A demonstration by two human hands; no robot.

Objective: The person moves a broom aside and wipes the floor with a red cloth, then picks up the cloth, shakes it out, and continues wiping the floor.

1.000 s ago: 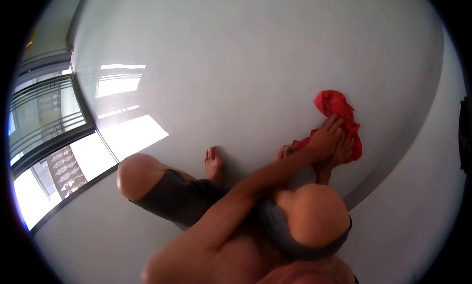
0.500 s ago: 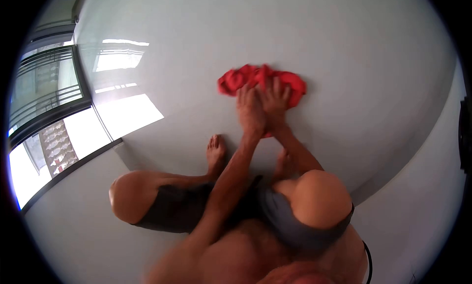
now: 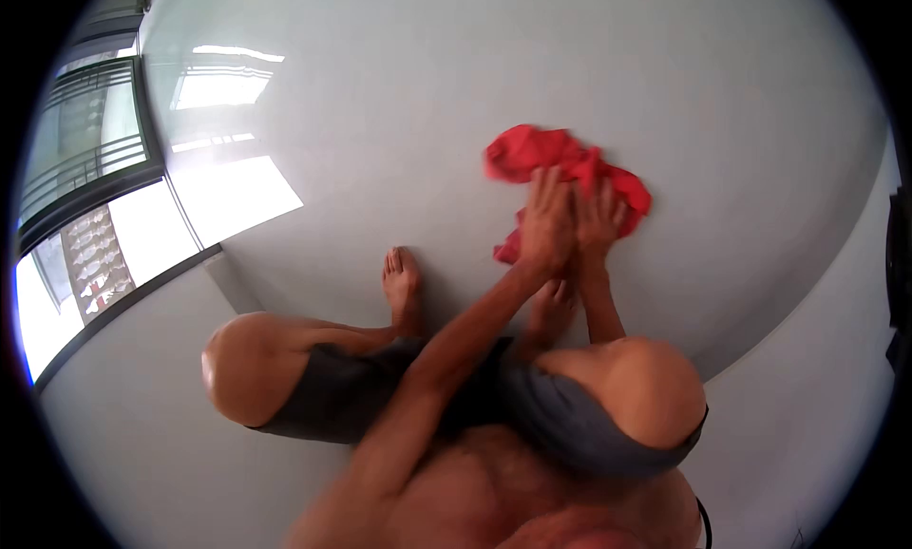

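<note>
A crumpled red cloth (image 3: 541, 153) lies bunched on the pale glossy floor (image 3: 380, 112) in front of my feet. My left hand (image 3: 548, 224) presses down on its middle with fingers stretched forward. Close beside it, my right hand (image 3: 597, 224) rests flat on the cloth's right part, its fingers spread. The two hands are touching or nearly so at the thumbs. Part of the cloth is hidden under them, and a fold sticks out to the left of my left wrist.
My bare left foot (image 3: 401, 281) and right foot (image 3: 555, 307) stand on the floor just short of the cloth. Bent knees flank my arms. A dark-framed window (image 3: 90, 136) is at the left, throwing bright reflections on the floor. A white wall (image 3: 807, 388) runs along the right.
Both hands have slid to the right across the floor, and the red cloth has moved with them. More of the cloth's fold now shows left of my left wrist.
</note>
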